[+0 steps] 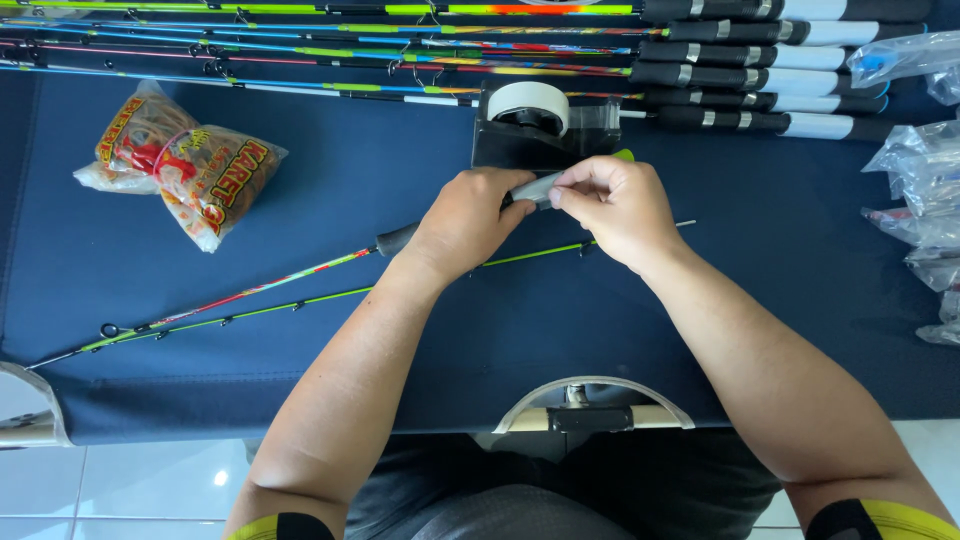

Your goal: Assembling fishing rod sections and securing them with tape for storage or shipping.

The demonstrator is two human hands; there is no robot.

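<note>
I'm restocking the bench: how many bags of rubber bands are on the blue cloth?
2. Both clear bags of rubber bands lie at the cloth's far left, touching: one farther back, the other nearer and overlapping it. Others may lie outside the view.

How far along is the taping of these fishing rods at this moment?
Looks done: a row of finished rods with white-wrapped handles lies along the table's far edge. In hand: the left hand grips a rod handle while the right hand pinches a pale strip at it, just in front of the tape dispenser. Left: the thin green rod section lies loose beside it; whether more rods wait can't be told.
</note>
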